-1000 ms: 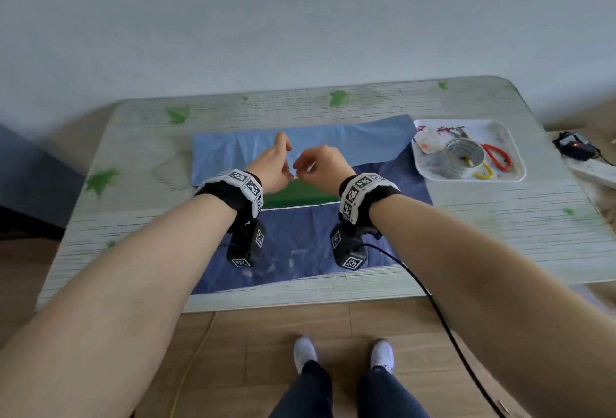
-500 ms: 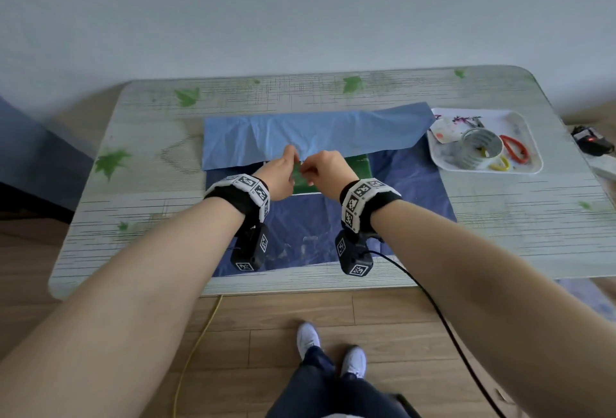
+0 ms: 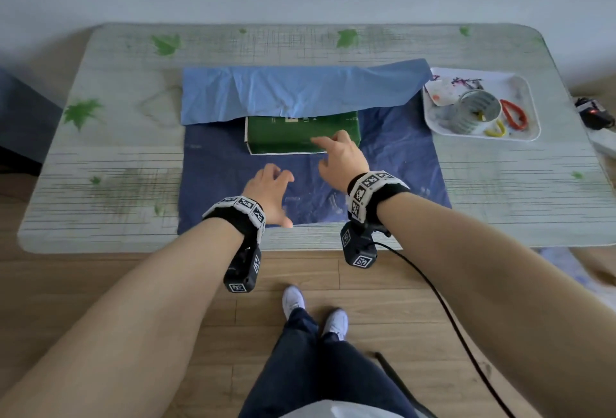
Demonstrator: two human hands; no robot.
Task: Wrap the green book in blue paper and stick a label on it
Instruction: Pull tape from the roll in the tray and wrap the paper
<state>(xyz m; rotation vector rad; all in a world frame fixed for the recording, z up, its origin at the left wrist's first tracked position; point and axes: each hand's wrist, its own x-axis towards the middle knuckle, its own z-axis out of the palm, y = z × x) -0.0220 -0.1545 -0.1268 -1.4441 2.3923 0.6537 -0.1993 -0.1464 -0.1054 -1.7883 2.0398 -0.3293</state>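
Note:
The green book [image 3: 293, 136] lies flat on the blue paper [image 3: 220, 164] in the middle of the table. The paper's far part is folded toward me as a lighter blue flap [image 3: 300, 91] and covers the book's far edge. My left hand [image 3: 271, 192] hovers over the dark paper in front of the book, fingers spread, holding nothing. My right hand [image 3: 340, 159] is just in front of the book's near right corner, fingers apart, index finger stretched over the cover. I cannot make out a label.
A white tray [image 3: 530, 132] at the right holds a roll of tape [image 3: 473, 111], red-handled scissors [image 3: 515, 114] and small paper pieces. A black device [image 3: 595, 114] sits at the table's right edge. A cable hangs from my right wrist.
Both hands let go of the paper flap's edge and pulled back toward me, opening. The flap now rests on the book's far edge. The camera view shifted.

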